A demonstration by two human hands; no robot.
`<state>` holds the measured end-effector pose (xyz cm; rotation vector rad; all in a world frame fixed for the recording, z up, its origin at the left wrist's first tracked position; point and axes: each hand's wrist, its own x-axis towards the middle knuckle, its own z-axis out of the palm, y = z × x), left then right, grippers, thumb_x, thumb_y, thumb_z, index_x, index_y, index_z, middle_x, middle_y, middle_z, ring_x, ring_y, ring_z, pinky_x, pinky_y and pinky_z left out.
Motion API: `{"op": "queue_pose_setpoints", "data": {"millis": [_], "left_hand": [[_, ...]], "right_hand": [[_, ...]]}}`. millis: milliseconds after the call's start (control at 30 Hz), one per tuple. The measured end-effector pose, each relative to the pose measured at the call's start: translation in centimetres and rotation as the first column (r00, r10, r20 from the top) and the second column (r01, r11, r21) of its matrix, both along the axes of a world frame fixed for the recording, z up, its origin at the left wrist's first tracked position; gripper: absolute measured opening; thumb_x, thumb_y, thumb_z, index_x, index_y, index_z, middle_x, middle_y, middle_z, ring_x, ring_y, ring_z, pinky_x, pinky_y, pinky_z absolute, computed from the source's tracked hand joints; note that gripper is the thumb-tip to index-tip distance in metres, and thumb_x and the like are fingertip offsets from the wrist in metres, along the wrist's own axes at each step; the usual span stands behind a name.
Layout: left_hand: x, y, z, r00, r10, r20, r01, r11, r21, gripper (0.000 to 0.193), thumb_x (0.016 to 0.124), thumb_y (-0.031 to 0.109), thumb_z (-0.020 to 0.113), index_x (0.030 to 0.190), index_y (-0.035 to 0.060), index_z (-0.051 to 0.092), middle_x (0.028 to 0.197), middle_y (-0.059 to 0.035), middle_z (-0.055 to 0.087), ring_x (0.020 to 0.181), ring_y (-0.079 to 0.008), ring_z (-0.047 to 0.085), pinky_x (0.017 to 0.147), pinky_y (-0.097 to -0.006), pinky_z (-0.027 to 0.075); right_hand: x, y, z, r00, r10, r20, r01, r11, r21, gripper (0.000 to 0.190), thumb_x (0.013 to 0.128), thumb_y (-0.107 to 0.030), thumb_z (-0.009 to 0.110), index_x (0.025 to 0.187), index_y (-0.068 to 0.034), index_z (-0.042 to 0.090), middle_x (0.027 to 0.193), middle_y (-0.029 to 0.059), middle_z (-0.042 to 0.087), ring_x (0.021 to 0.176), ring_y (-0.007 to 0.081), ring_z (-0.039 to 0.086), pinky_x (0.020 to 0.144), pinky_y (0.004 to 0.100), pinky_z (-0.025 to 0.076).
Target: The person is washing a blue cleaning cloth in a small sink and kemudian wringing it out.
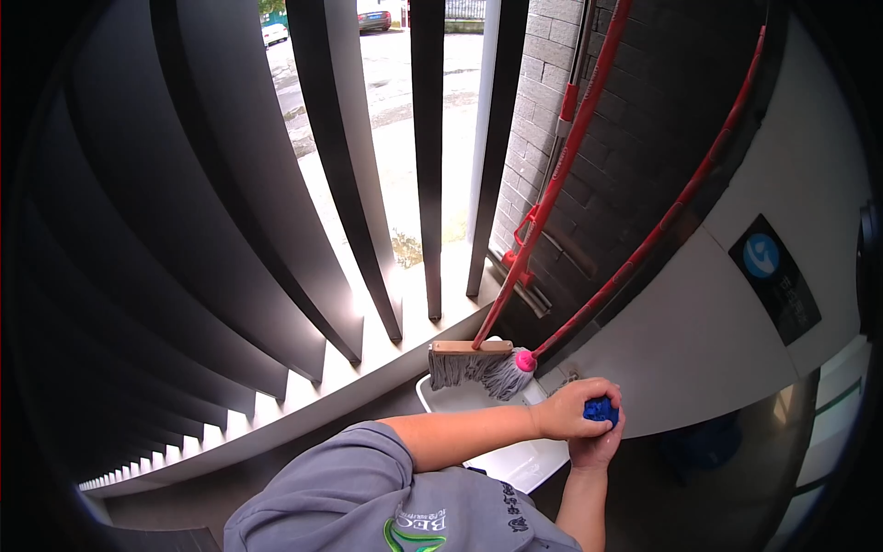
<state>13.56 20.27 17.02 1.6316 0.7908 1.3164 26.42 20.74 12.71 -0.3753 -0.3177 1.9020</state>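
A crumpled blue cloth (600, 411) is squeezed between my two hands, to the right of a white mop sink (510, 464). My left hand (576, 408) wraps its fingers and thumb around the cloth. My right hand (599, 445) presses against it from below, its fingers partly hidden. Grey strings of a flat mop (455, 367) with a wooden bar hang over the sink. Beside them is a round string mop (509, 378) with a pink collar.
Two red mop handles (576, 148) (662, 224) lean against the dark brick wall (614, 186). A metal pole with red fittings (567, 103) stands behind them. Tall dark slats (429, 172) rise from a pale ledge (331, 393). At right is a pale panel (697, 331) bearing a black sign (776, 279).
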Motion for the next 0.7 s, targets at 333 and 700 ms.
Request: {"op": "queue_pose_setpoints", "data": {"millis": [333,700], "left_hand": [[-1.1,0.1,-0.1,0.999,-0.021,0.043,0.03,0.976,-0.215,0.033,0.07,0.022,0.071,0.096,0.0079,0.057,0.113,-0.0103,0.059,0.111,-0.0249,0.053,0.098,-0.0348,0.039],[1.0,0.3,-3.0,0.89,0.164,0.426,-0.013,0.942,-0.336,0.021,0.081,0.014,0.065,0.096,0.0065,0.052,0.095,-0.007,0.059,0.097,-0.0164,0.056,0.09,-0.0302,0.044]], "right_hand": [[0.0,-0.5,0.2,0.999,0.013,0.051,-0.007,0.994,-0.113,0.043,0.088,-0.038,0.041,0.121,-0.012,0.046,0.118,0.0078,0.051,0.112,0.0224,0.051,0.096,0.0394,0.042],[0.8,-0.2,-0.6,0.88,-0.361,0.307,0.368,0.929,0.037,0.042,0.083,-0.026,0.056,0.118,-0.006,0.043,0.107,0.0114,0.054,0.105,0.0255,0.052,0.093,0.0421,0.042]]}}
